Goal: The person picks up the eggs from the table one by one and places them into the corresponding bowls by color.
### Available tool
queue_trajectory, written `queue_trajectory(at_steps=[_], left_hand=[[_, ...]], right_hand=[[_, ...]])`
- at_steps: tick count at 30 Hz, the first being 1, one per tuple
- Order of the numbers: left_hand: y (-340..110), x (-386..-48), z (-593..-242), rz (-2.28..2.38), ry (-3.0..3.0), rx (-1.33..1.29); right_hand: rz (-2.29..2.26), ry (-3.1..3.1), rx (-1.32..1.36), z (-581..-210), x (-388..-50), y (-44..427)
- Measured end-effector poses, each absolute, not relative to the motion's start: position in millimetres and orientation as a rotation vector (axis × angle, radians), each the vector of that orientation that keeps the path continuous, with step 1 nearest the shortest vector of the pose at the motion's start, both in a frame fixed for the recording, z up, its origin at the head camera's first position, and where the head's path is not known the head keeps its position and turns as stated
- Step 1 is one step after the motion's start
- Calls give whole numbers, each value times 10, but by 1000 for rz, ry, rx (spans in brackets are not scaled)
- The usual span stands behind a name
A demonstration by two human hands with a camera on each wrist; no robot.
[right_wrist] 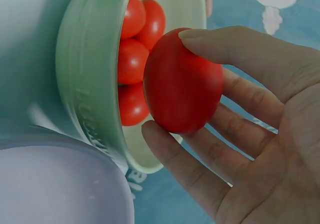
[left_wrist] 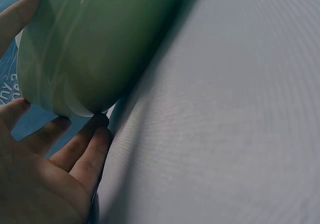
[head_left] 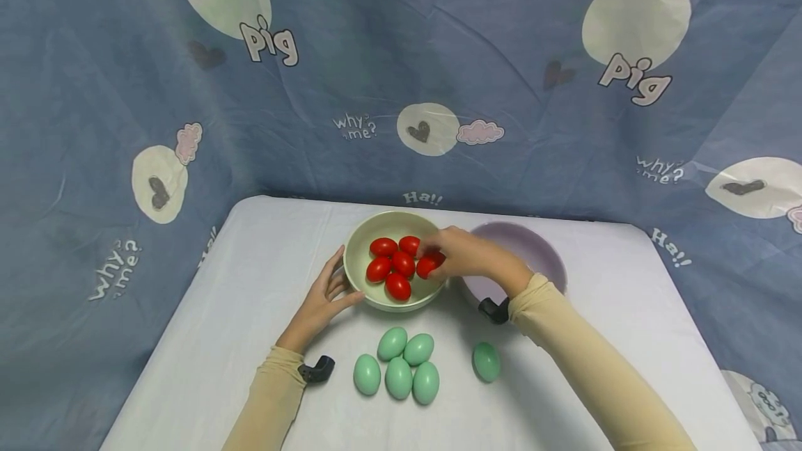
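My right hand point(head_left: 460, 254) pinches a red egg point(right_wrist: 182, 84) between thumb and fingers, over the right side of a pale green bowl point(head_left: 401, 307). Inside that bowl lie several more red eggs point(head_left: 397, 287), grouped near its middle. On the bowl's left side rests my left hand point(head_left: 319, 307). Its thumb is near the rim and its spread, fairly straight fingers touch the outer wall point(left_wrist: 100, 49). Part of the held egg is hidden by my fingers in the head view.
Right of the green bowl stands a purple bowl point(head_left: 541, 252), partly covered by my right forearm. In front of the green bowl, several light green eggs point(head_left: 398, 378) lie together on the white table point(head_left: 250, 277). Another green egg point(head_left: 486, 362) lies apart, to their right.
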State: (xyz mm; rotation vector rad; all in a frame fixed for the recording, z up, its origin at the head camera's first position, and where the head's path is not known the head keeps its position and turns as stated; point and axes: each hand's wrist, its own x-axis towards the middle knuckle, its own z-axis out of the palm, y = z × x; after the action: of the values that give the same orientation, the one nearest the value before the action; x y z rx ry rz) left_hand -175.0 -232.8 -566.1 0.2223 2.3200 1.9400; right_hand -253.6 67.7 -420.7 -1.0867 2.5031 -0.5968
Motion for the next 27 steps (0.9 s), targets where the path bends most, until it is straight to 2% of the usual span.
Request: queue_trajectory(at_steps=[14,27], left_hand=[[-2344,-1753,-5682,1932,2326,222],[-2344,-1746,-5678,1942,2318,235]], right_hand=[[-333,2479,-966,-4379,-2797,417],[-205,2437,-939,-4478,-2902,243]])
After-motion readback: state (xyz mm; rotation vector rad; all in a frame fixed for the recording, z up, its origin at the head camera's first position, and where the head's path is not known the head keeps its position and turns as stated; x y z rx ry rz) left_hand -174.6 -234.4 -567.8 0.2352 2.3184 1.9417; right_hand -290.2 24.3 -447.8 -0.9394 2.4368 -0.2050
